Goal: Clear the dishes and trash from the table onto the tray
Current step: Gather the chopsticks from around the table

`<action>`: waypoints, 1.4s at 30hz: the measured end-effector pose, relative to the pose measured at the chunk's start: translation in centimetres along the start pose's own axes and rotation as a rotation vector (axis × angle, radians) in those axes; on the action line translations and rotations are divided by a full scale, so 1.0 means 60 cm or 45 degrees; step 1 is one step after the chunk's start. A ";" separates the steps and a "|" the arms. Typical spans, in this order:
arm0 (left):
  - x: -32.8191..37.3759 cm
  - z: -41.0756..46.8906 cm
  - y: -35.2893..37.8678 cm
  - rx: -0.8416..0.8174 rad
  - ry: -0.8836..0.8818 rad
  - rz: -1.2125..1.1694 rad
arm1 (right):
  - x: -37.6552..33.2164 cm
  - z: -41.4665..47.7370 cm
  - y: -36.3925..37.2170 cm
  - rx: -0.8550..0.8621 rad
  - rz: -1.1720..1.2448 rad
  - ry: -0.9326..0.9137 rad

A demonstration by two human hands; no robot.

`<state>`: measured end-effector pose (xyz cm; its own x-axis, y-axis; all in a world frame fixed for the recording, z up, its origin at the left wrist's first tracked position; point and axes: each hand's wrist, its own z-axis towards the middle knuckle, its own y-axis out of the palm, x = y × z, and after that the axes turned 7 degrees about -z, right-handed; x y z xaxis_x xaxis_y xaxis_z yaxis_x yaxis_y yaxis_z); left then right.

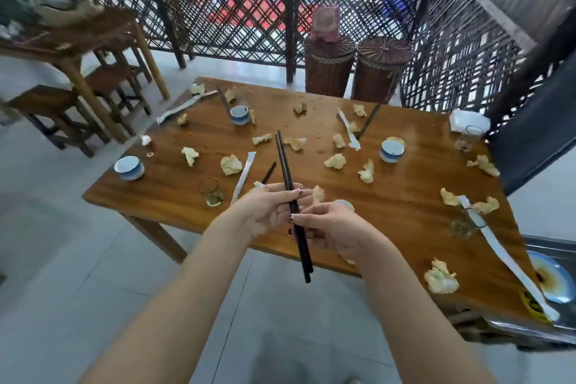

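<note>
Early stage, judging by the clutter. Gripping one pair of dark chopsticks (291, 193) with both: left hand (265, 210) curled round the shafts about mid-length, right hand (335, 229) pinching them just below. Held in the air over the near edge of the wooden surface (389, 203), tips pointing toward the far side, not yet on the tray (550, 241).

Tray at lower right, just beside the near right corner of the surface, partly cut off by the frame. Only a blue-rimmed plate (553, 277) with sauce smears visible on it; cannot tell what else it carries.

Left to clear, nearly everything:
- three blue-and-white cups (128, 168), one near left, one far left, one right of centre
- three glasses (211, 192), spread left, far right and near right
- loose chopsticks (369, 121) on the far half, one more stick just beside the left hand
- long paper sleeves (243, 178), four visible
- crumpled napkins (231, 164) scattered all over, well apart from each other

Likely done so far: the plate. Most work ahead.
</note>
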<state>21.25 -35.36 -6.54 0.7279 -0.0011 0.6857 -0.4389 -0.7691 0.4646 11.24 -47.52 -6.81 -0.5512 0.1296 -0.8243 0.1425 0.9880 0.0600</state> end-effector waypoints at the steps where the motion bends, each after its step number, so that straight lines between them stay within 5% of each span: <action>1: 0.011 -0.011 -0.026 0.013 0.009 -0.008 | -0.007 0.008 0.029 -0.003 -0.005 -0.003; 17: 0.108 -0.073 -0.269 0.091 0.063 -0.058 | -0.066 0.118 0.272 -0.069 -0.061 0.021; 42: 0.321 0.214 -0.324 -0.203 -0.184 0.154 | -0.179 0.374 0.214 0.288 0.034 -0.013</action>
<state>50.57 -28.63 -9.57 0.7278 -0.1876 0.6596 -0.5968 -0.6471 0.4744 37.45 -38.10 -9.83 -0.5366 0.1536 -0.8298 0.3383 0.9400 -0.0448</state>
